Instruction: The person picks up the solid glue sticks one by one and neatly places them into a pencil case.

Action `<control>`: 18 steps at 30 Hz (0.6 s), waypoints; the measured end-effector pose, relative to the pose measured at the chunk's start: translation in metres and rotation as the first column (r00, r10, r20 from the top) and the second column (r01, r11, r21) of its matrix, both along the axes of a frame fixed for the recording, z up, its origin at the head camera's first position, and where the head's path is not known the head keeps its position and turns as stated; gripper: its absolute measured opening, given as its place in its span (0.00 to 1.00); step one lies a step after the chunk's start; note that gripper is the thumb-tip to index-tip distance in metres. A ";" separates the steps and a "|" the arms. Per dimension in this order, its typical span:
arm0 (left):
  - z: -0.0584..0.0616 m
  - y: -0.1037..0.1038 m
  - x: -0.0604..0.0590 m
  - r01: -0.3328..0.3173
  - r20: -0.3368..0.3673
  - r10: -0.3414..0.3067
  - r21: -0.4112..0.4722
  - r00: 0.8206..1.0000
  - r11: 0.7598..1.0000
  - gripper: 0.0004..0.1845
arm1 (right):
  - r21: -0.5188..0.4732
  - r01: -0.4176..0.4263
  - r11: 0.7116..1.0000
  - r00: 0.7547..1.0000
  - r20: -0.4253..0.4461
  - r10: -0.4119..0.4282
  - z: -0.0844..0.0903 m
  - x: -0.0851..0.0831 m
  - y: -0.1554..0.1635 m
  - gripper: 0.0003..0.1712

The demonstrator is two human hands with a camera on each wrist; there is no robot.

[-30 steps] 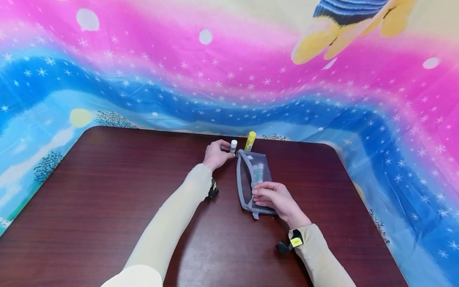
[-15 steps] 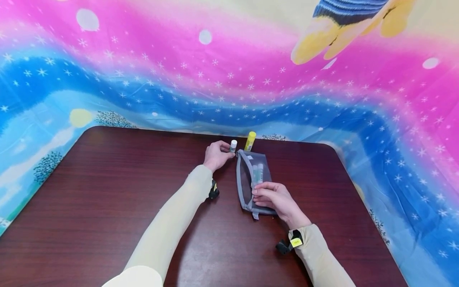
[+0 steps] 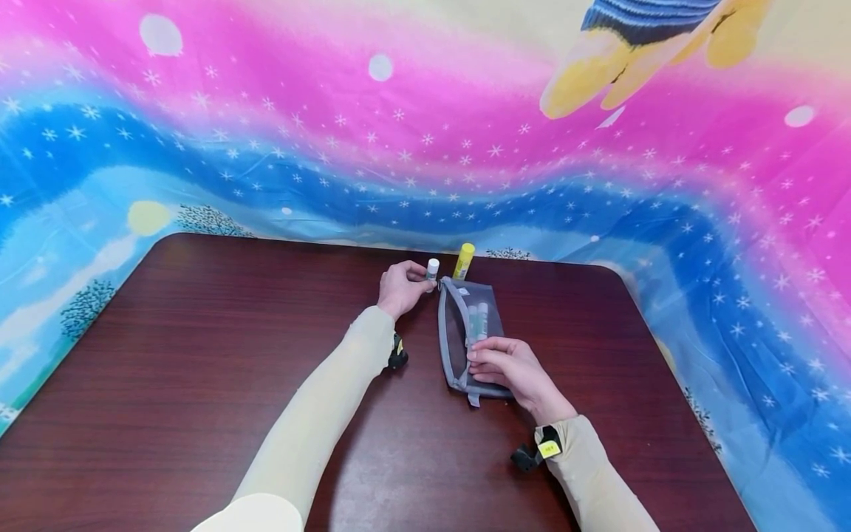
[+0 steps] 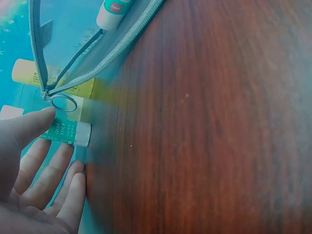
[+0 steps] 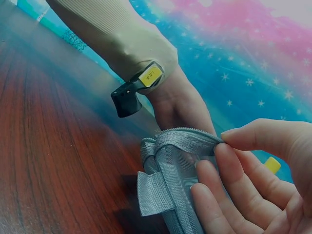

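Note:
On the dark wooden table (image 3: 199,369) lies a grey mesh pouch (image 3: 459,343) with its zip open; glue sticks (image 3: 477,321) show through the mesh. My right hand (image 3: 473,358) pinches the pouch's upper edge (image 5: 185,140) near its close end. At the pouch's far end my left hand (image 3: 420,277) holds a small glue stick (image 4: 66,132) with a green label and white cap between thumb and fingers. The stick is just beside the zip's ring pull (image 4: 63,103). A yellow glue stick (image 3: 464,261) lies on the table just behind the pouch.
A bright pink and blue starred cloth (image 3: 399,148) hangs behind the table and drapes around its left and right sides. The table's rounded far corners are at the left (image 3: 173,240) and right (image 3: 612,273).

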State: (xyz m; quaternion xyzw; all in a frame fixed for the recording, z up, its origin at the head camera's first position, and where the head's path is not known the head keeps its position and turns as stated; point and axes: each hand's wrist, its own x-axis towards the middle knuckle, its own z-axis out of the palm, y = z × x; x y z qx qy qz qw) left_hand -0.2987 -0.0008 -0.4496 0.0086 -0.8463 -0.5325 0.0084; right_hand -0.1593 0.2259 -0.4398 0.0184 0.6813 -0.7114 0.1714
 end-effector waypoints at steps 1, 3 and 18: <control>0.000 0.000 0.000 0.000 0.001 0.000 0.000 1.000 1.000 0.13 | 0.000 0.001 1.000 1.000 0.000 -0.001 0.000 0.000 0.000 0.19; 0.001 0.000 0.001 0.003 0.002 -0.003 0.000 1.000 1.000 0.13 | -0.003 0.001 1.000 1.000 0.002 -0.001 0.000 0.000 0.000 0.20; 0.003 -0.003 0.004 0.019 0.003 -0.020 0.026 1.000 0.999 0.12 | 0.005 0.001 1.000 1.000 -0.001 -0.001 0.001 0.002 -0.001 0.16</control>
